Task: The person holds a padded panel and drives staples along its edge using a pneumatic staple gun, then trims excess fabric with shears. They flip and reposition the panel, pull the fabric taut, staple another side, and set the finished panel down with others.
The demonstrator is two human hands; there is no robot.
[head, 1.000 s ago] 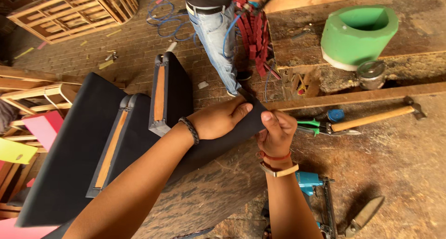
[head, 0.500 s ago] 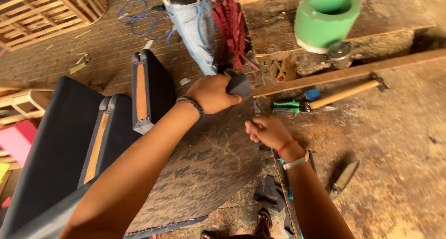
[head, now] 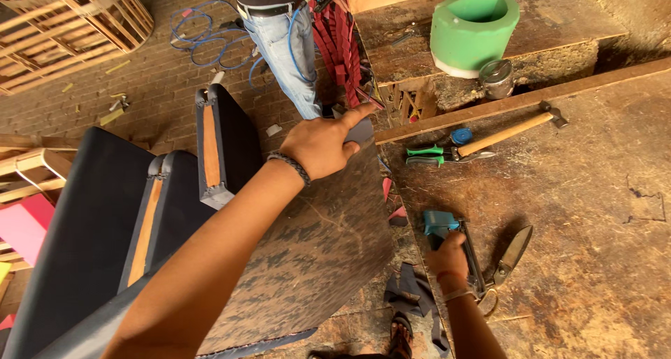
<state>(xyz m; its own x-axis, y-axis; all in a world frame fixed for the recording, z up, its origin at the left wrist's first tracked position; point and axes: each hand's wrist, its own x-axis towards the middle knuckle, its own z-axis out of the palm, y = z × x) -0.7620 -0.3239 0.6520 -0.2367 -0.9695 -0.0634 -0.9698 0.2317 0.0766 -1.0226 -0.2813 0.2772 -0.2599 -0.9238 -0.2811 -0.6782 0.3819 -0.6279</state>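
We see a large dark upholstered furniture frame [head: 91, 240] filling the lower left of the frame, its black fabric panels broken by orange wooden strips; its lower end is cut off by the bottom and left edges. Against it leans a broad mottled brown board [head: 314, 240], its long axis running from the bottom centre up toward the upper middle, where a corner of dark fabric is folded over its top edge. Our left hand [head: 323, 144] is clamped on that top corner, fingers curled over the fabric, index finger pointing toward the upper right; how the fabric sits under the palm is hidden.

To the right stretches the worn wooden workbench [head: 594, 247]. At the top stands another person in blue jeans [head: 286, 45], cut off above the waist. A green round foam block [head: 475, 24] sits on a raised board at the upper right, with a small metal tin just below it.

A wooden-handled hammer [head: 507, 130] lies slanting up to the right, green-handled pliers [head: 437, 155] just beside its handle end.

Lower centre-right, our right hand [head: 447, 255] is closed around a teal staple gun [head: 451, 237] resting on the bench, its long axis running roughly up and down the frame; the hand hides much of its body. Metal shears [head: 514, 253] lie just beside it, tilted.
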